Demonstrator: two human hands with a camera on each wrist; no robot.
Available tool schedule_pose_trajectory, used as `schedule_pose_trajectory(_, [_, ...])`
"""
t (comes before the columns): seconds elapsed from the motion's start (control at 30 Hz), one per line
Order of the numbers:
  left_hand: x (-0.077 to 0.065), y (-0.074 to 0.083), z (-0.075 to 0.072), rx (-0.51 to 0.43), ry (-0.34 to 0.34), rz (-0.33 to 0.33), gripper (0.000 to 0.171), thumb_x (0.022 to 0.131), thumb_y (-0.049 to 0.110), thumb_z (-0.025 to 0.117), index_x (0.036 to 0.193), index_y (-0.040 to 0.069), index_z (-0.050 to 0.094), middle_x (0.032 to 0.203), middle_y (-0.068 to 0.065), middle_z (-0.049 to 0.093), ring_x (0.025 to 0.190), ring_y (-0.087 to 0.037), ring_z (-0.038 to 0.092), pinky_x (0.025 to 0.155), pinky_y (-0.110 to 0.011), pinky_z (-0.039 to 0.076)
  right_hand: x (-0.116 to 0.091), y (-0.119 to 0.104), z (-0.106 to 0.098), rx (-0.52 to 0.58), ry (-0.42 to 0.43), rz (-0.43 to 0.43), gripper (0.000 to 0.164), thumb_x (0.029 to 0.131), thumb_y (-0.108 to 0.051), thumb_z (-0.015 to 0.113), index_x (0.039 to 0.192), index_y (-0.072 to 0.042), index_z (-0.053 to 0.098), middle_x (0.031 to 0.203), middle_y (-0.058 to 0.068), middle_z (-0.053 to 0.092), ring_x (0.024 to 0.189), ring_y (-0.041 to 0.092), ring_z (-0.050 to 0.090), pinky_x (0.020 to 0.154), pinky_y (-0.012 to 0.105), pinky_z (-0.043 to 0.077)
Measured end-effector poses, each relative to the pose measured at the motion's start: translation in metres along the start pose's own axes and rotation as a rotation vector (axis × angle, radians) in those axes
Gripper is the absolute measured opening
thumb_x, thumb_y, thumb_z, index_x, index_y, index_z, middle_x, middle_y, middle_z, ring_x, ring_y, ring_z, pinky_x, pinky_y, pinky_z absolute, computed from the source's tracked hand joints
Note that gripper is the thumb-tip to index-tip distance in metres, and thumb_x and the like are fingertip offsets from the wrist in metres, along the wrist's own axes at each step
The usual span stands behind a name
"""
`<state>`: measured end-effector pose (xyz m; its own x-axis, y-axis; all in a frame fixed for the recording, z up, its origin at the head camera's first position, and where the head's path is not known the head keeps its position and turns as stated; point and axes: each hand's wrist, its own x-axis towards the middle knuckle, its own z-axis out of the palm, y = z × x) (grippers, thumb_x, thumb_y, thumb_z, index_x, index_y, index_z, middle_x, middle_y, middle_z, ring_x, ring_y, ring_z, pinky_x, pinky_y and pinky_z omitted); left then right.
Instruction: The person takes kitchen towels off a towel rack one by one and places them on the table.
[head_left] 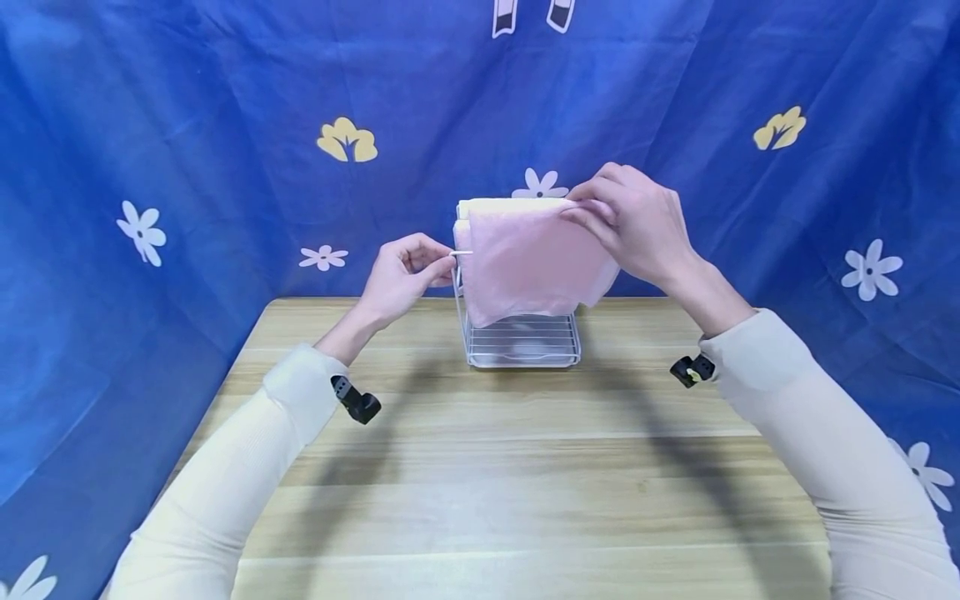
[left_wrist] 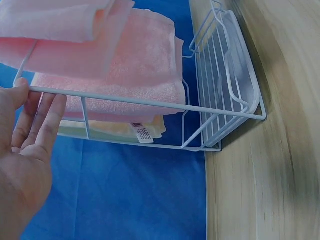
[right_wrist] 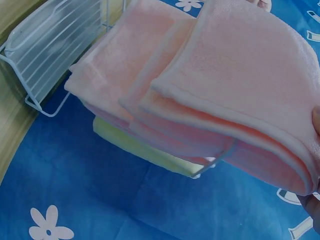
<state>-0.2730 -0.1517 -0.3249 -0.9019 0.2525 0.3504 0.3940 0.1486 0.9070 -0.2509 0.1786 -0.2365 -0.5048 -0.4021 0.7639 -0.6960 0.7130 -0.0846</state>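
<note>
A small white wire rack (head_left: 525, 362) stands at the far side of the table, with towels hanging on it. My left hand (head_left: 405, 273) pinches the rack's upper left corner between thumb and fingers; the left wrist view has the fingertips against the white rail (left_wrist: 125, 100). A pink towel (head_left: 536, 262) drapes over the front, its upper right edge pinched by my right hand (head_left: 637, 221). That edge is lifted, and the right wrist view reveals its folded layers. Behind it hang another pink towel (left_wrist: 145, 65) and a pale yellow towel (right_wrist: 140, 147).
At the rack's foot is a shallow tray under a wire grid (right_wrist: 60, 42). A white label (left_wrist: 142, 133) hangs from the yellow towel. The wooden table (head_left: 480, 467) ends just behind the rack, where a blue patterned curtain (head_left: 420, 100) hangs.
</note>
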Motion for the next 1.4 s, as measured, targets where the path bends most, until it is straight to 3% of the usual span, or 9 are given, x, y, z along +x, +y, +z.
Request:
schedule_pose_trajectory(0.13, [0.000, 0.001, 0.001, 0.000, 0.001, -0.006, 0.018, 0.100, 0.007, 0.071, 0.111, -0.007, 0.070, 0.100, -0.015, 0.080, 0.087, -0.021, 0.080, 0.081, -0.029, 0.070, 0.002, -0.002, -0.008, 0.001, 0.021, 0.026, 0.018, 0.096, -0.028, 0.079, 0.103, -0.011, 0.080, 0.091, 0.009, 0.072, 0.083, 0.027, 0.064, 0.061, 0.042, 0.050])
schedule_pose_trajectory(0.3, [-0.001, 0.001, 0.001, -0.005, 0.002, -0.008, 0.016, 0.100, 0.006, 0.071, 0.111, -0.006, 0.071, 0.103, -0.020, 0.078, 0.086, -0.016, 0.079, 0.081, -0.028, 0.070, 0.003, -0.004, -0.017, 0.024, 0.047, 0.029, 0.020, 0.096, -0.028, 0.080, 0.103, -0.010, 0.080, 0.091, 0.011, 0.072, 0.081, 0.027, 0.062, 0.062, 0.037, 0.044])
schedule_pose_trajectory(0.67, [0.001, 0.001, 0.000, 0.005, 0.004, 0.001, 0.012, 0.100, 0.006, 0.072, 0.109, -0.002, 0.072, 0.103, -0.023, 0.077, 0.086, -0.020, 0.080, 0.080, -0.028, 0.070, 0.008, -0.008, -0.036, 0.025, 0.130, -0.052, 0.023, 0.097, -0.030, 0.078, 0.101, -0.007, 0.080, 0.089, 0.014, 0.074, 0.083, 0.029, 0.065, 0.065, 0.026, 0.043])
schedule_pose_trajectory(0.87, [0.000, 0.000, -0.001, 0.006, 0.001, -0.008, 0.013, 0.100, 0.006, 0.071, 0.109, -0.003, 0.072, 0.098, -0.012, 0.080, 0.086, -0.021, 0.080, 0.080, -0.028, 0.070, 0.011, -0.017, -0.049, 0.119, 0.234, -0.067, 0.013, 0.092, -0.015, 0.083, 0.097, -0.003, 0.081, 0.085, 0.015, 0.073, 0.075, 0.012, 0.054, 0.068, 0.011, 0.031])
schedule_pose_trajectory(1.07, [0.000, -0.001, -0.002, -0.008, -0.006, 0.002, 0.013, 0.100, 0.006, 0.072, 0.108, -0.004, 0.072, 0.097, -0.010, 0.080, 0.087, -0.020, 0.080, 0.080, -0.028, 0.070, 0.010, -0.024, -0.061, 0.143, 0.256, -0.080, 0.011, 0.088, -0.010, 0.086, 0.095, -0.002, 0.081, 0.083, 0.016, 0.072, 0.077, -0.005, 0.044, 0.066, 0.010, 0.027])
schedule_pose_trajectory(1.23, [0.000, -0.001, -0.003, -0.013, -0.006, 0.009, 0.010, 0.100, 0.005, 0.071, 0.107, -0.003, 0.072, 0.091, 0.008, 0.079, 0.088, -0.021, 0.080, 0.079, -0.027, 0.070, 0.004, -0.032, -0.068, 0.137, 0.231, -0.086, 0.012, 0.087, -0.008, 0.086, 0.097, -0.003, 0.082, 0.085, 0.016, 0.073, 0.076, 0.008, 0.053, 0.069, 0.009, 0.030])
schedule_pose_trajectory(1.4, [0.000, 0.000, -0.001, -0.020, -0.013, 0.013, 0.013, 0.100, 0.005, 0.071, 0.108, -0.005, 0.071, 0.092, 0.003, 0.079, 0.087, -0.018, 0.079, 0.080, -0.028, 0.070, -0.007, -0.039, -0.070, 0.140, 0.216, -0.084, 0.016, 0.083, -0.003, 0.088, 0.097, -0.003, 0.081, 0.086, 0.016, 0.074, 0.078, 0.025, 0.062, 0.076, 0.006, 0.036])
